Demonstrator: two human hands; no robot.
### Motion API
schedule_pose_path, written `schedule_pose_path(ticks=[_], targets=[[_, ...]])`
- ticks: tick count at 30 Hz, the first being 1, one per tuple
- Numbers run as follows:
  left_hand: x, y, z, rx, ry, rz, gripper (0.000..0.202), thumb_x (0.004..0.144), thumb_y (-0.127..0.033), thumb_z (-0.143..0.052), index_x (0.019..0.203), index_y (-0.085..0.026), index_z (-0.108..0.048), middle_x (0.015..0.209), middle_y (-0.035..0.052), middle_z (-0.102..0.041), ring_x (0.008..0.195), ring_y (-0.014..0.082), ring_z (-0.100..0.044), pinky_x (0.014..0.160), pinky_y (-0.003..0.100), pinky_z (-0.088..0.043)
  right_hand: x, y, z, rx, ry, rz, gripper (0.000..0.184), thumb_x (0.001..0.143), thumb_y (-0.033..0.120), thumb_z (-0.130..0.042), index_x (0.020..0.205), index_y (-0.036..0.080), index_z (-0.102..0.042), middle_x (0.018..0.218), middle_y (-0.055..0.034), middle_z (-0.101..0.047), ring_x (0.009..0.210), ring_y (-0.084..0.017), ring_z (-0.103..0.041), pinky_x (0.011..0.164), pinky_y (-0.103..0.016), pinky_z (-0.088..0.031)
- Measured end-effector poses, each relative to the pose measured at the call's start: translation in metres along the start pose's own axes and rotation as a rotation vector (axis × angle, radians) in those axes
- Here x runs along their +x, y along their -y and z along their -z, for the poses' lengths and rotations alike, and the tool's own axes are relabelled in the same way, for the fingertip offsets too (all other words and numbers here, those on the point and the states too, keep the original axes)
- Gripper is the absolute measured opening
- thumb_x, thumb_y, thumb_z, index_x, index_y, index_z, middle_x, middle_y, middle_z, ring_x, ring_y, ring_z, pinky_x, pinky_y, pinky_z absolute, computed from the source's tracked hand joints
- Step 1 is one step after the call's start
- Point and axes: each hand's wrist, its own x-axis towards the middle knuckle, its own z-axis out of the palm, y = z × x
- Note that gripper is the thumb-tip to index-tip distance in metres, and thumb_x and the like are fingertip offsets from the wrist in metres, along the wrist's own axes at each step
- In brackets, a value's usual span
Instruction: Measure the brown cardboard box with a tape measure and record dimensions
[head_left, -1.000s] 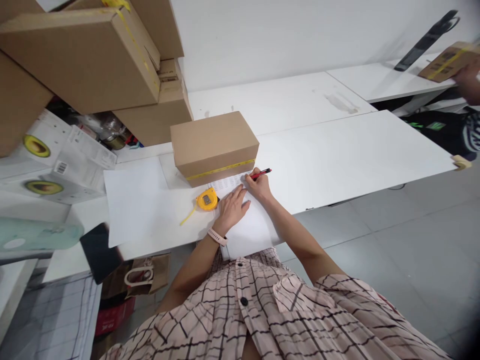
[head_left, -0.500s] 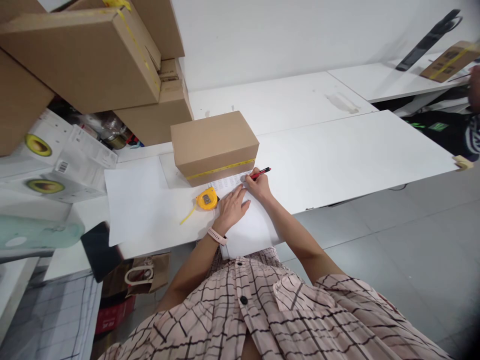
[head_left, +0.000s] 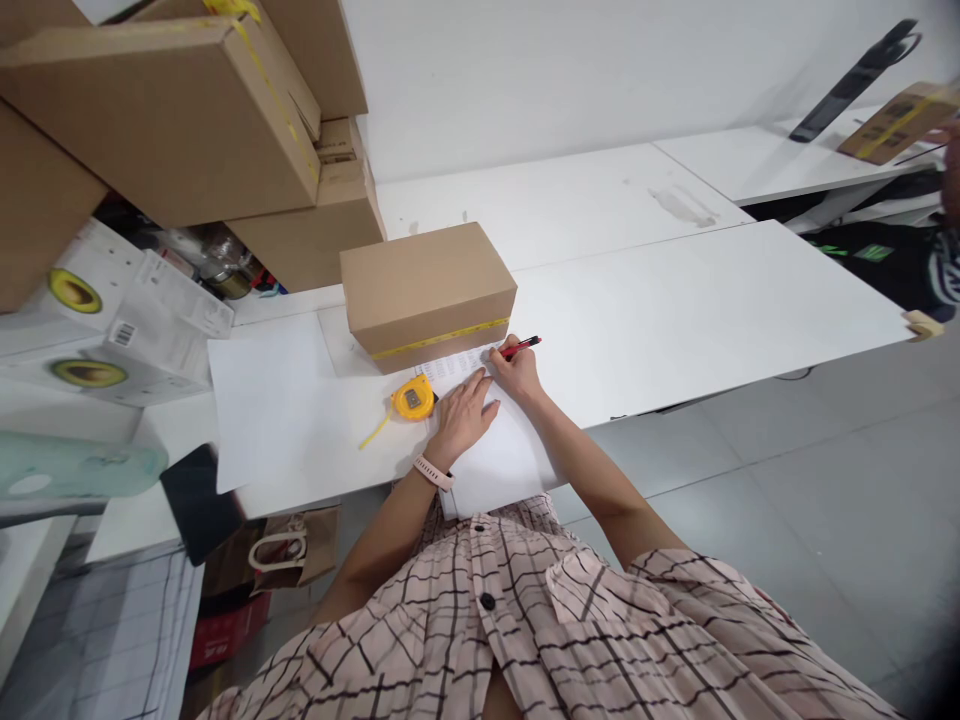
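My right hand [head_left: 516,372] is closed round a red pen [head_left: 521,347] whose tip rests on a printed sheet [head_left: 480,440] at the table's near edge. My left hand [head_left: 463,415] lies flat on that sheet with fingers stretched out, a pale wristband on the wrist. Just left of it sits a yellow tape measure [head_left: 413,398], its tape running up along the front of a small cardboard box [head_left: 427,290] right behind the sheet.
A blank white sheet [head_left: 277,400] lies left of the tape measure. Large cardboard boxes [head_left: 172,110] are stacked at the upper left, white avocado-printed boxes [head_left: 105,330] below them. A dark phone [head_left: 199,505] overhangs the table edge. Another person's hand and a box [head_left: 896,122] are at far right.
My hands stay in place over the sheet. The person at the far right has shifted their box slightly.
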Motion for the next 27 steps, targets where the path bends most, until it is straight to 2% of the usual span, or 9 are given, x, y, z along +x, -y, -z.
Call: schedule_pose_path(ticks=[12, 27], targets=[[-0.0003, 0.0012, -0.0016, -0.021, -0.017, -0.018, 0.044, 0.101, -0.037, -0.051, 0.143, -0.022, -0.053, 0.161, 0.0065, -0.044, 0.131, 0.0278, -0.059, 0.109, 0.042, -0.048, -0.0009, 0.0009, 0.001, 0.024, -0.007, -0.022, 0.024, 0.076, 0.034, -0.059, 0.066, 0.024, -0.04, 0.061, 0.0057, -0.042, 0.058, -0.012, -0.041, 0.059, -0.028, -0.034], [-0.0005, 0.0042, -0.0048, -0.047, -0.044, -0.034, 0.044, 0.1, -0.036, -0.053, 0.142, -0.021, -0.055, 0.159, 0.01, -0.046, 0.13, 0.0302, -0.06, 0.108, 0.044, -0.049, -0.001, 0.0004, 0.0002, 0.016, 0.002, -0.009, 0.024, 0.078, 0.034, -0.057, 0.067, 0.024, -0.04, 0.063, 0.0059, -0.043, 0.059, -0.011, -0.041, 0.059, -0.027, -0.033]])
